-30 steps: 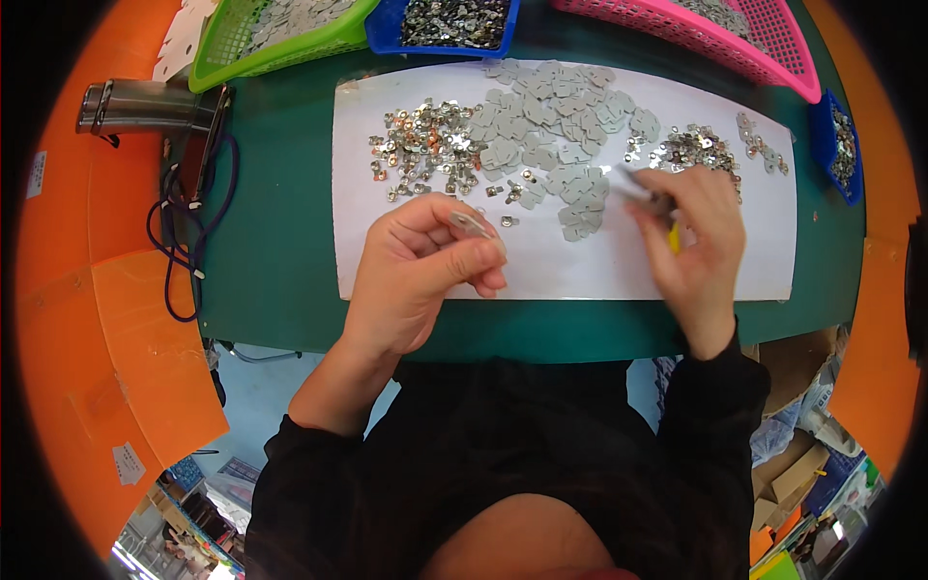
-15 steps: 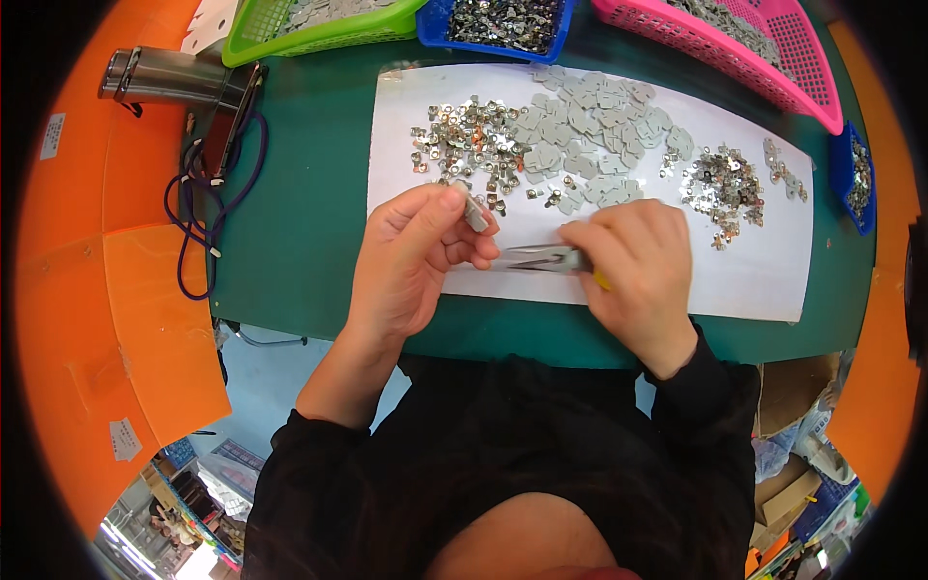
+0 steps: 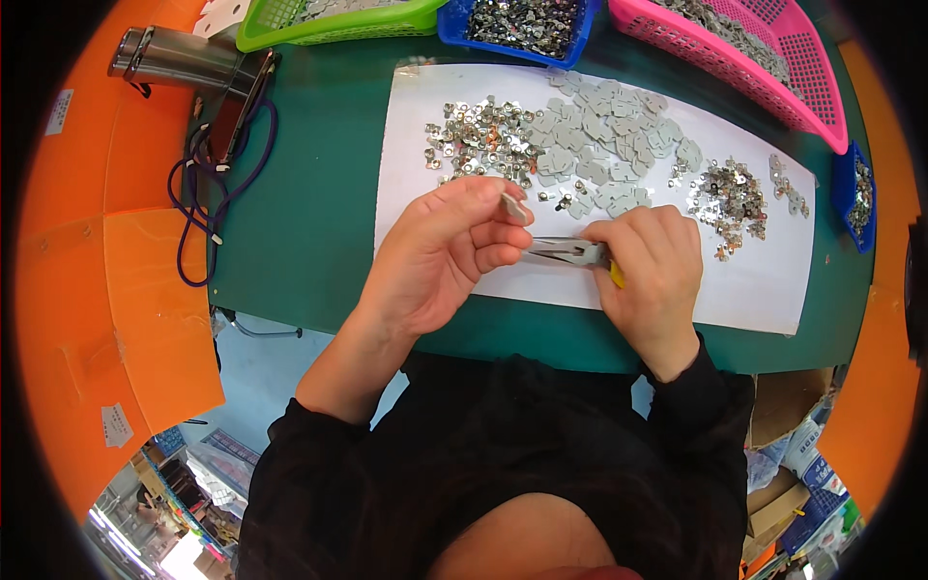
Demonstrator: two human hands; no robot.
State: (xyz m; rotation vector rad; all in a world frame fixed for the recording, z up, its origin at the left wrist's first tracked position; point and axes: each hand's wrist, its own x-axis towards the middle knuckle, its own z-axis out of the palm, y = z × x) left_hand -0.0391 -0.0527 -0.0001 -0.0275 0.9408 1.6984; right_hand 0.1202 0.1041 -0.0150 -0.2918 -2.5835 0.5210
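Observation:
Between thumb and fingertips, my left hand [image 3: 440, 246] pinches a small flat grey piece [image 3: 513, 206]. My right hand [image 3: 652, 275] is wrapped round a pair of long-nose pliers [image 3: 570, 250] with yellow on the handle. The plier tips point left and end close to my left fingers, just below the grey piece. Beyond my hands, on a white sheet [image 3: 744, 307], lie a heap of flat grey pieces [image 3: 604, 130], a pile of small shiny metal clips [image 3: 483, 135] at the left and another pile of small metal parts [image 3: 732, 198] at the right.
Along the far edge stand a green basket [image 3: 338, 31], a blue tray [image 3: 507, 48] and a pink basket [image 3: 744, 82], all holding parts. A small blue tray [image 3: 853, 203] sits at the right edge. A steel flask [image 3: 184, 63] and purple cord [image 3: 227, 208] lie at the left.
Both hands have shifted slightly right in the picture, along with the grey piece and the pliers. The grey piece is tilted differently in my left fingers.

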